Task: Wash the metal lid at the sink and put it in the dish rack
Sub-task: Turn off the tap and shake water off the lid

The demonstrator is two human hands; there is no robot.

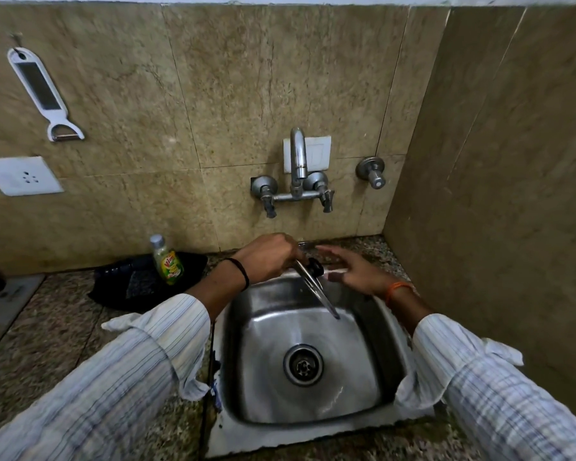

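My left hand (269,260) grips the metal lid (316,288) by its upper rim and holds it edge-on over the back of the steel sink (379,314). The lid's black knob (315,267) faces right. My right hand (356,271) hovers just right of the knob with its fingers spread, holding nothing. The lid's lower edge tilts down into the basin. A black dish rack (127,281) lies on the counter to the left of the sink. No water is visibly running from the tap (298,158).
A bottle of green dish soap (167,261) stands in front of the rack. Two tap handles (268,194) (325,193) sit on the wall above the sink, a third valve (373,173) further right. A side wall (496,194) closes the right. A peeler (44,94) hangs at upper left.
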